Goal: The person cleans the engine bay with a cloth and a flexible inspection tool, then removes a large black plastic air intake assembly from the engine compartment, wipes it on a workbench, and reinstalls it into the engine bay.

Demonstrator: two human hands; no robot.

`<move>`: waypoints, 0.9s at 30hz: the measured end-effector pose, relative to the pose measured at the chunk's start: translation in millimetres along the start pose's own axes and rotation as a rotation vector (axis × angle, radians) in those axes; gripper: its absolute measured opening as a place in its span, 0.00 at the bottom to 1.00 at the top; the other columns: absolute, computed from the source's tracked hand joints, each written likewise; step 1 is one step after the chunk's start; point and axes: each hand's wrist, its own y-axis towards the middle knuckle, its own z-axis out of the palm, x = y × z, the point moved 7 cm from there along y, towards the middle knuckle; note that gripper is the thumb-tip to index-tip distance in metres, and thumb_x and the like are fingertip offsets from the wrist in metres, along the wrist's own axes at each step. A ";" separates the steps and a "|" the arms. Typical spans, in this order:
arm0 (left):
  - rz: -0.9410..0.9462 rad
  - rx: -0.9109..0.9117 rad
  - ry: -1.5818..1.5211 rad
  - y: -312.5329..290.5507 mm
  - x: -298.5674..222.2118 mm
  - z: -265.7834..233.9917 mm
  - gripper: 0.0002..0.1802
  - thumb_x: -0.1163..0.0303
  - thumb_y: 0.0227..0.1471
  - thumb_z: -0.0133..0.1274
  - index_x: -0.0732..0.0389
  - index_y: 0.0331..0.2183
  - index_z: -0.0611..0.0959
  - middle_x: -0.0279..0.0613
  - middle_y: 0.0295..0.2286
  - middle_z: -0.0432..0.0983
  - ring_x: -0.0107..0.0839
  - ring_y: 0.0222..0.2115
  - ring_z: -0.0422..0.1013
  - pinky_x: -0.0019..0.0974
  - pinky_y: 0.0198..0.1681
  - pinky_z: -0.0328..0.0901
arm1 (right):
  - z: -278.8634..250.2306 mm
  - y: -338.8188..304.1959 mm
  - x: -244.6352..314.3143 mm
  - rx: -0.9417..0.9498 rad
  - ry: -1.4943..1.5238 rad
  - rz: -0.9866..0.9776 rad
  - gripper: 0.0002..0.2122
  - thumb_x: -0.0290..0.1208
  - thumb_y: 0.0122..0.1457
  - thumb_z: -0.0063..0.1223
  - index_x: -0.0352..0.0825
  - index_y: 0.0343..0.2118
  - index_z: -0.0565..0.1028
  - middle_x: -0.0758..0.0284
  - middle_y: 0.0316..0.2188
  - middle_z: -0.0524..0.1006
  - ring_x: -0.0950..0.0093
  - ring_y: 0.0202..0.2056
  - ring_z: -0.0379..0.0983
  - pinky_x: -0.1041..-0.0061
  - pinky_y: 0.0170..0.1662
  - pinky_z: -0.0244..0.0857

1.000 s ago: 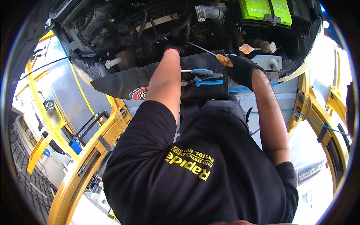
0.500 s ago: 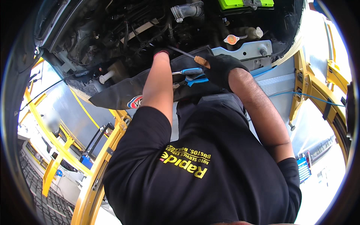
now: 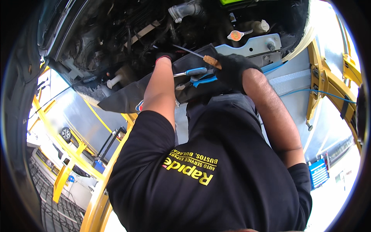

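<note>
My right hand (image 3: pixel 233 72), in a black glove, is closed around a wooden-handled screwdriver (image 3: pixel 212 62). Its thin metal shaft points left and away, with the tip over the dark engine bay (image 3: pixel 116 27). My left hand (image 3: pixel 165 57), in a dark glove with a red cuff, reaches into the bay just left of that tip. Shadow hides its fingers. Between my forearms, a ratchet (image 3: pixel 196 71) with a blue-and-black handle and blue-handled pliers (image 3: pixel 205 81) lie on a black fender cover (image 3: pixel 127 97) over the car's front edge.
A radiator cap (image 3: pixel 235 35) with an orange label and a pale reservoir cap (image 3: pixel 264 26) sit beyond my right hand. A ribbed air hose (image 3: pixel 185 11) lies further in. Yellow lift arms (image 3: pixel 320 73) flank the car. A blue tool cabinet (image 3: pixel 319 173) stands at right.
The view has shifted slightly. My right hand and the screwdriver have moved a little to the right and nearer. My left hand stays in the engine bay.
</note>
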 end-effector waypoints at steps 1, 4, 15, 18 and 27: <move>0.069 -0.056 -0.055 5.9 -7.7 -8.9 0.38 0.49 0.62 0.49 0.52 0.69 0.68 0.53 0.66 0.65 0.57 0.65 0.62 0.51 0.67 0.60 | -0.5 -0.3 -3.0 0.006 -0.004 -0.003 0.19 0.40 0.65 0.56 0.40 0.56 0.76 0.54 0.47 0.84 0.55 0.50 0.81 0.57 0.55 0.73; 0.292 -0.213 -0.252 11.5 -42.7 -41.4 0.37 0.50 0.63 0.49 0.52 0.69 0.68 0.53 0.66 0.66 0.58 0.65 0.63 0.51 0.67 0.61 | -1.5 -5.2 -16.9 0.044 0.089 0.016 0.19 0.40 0.66 0.55 0.39 0.56 0.76 0.55 0.47 0.84 0.56 0.50 0.81 0.58 0.55 0.73; 0.326 -0.381 -0.106 -12.9 -27.3 -28.5 0.46 0.46 0.62 0.48 0.53 0.73 0.55 0.61 0.68 0.58 0.59 0.69 0.55 0.58 0.72 0.52 | -14.6 -16.3 -13.4 0.011 0.054 0.039 0.18 0.40 0.64 0.55 0.38 0.54 0.77 0.54 0.46 0.84 0.55 0.49 0.81 0.57 0.54 0.72; 0.199 -0.460 -0.492 -45.7 -9.1 -92.6 0.32 0.53 0.61 0.50 0.55 0.61 0.65 0.58 0.58 0.66 0.57 0.60 0.62 0.57 0.65 0.58 | -18.0 -29.8 -27.3 0.039 0.083 0.038 0.19 0.39 0.63 0.53 0.38 0.55 0.77 0.54 0.49 0.83 0.56 0.52 0.80 0.58 0.56 0.72; 0.667 -0.728 -0.271 -30.9 -136.8 -247.1 0.08 0.68 0.57 0.54 0.61 0.35 0.83 0.55 0.40 0.80 0.55 0.46 0.75 0.56 0.51 0.70 | -44.1 -110.7 -88.6 -0.249 0.293 0.100 0.20 0.38 0.65 0.59 0.36 0.58 0.75 0.52 0.35 0.84 0.57 0.37 0.83 0.59 0.45 0.73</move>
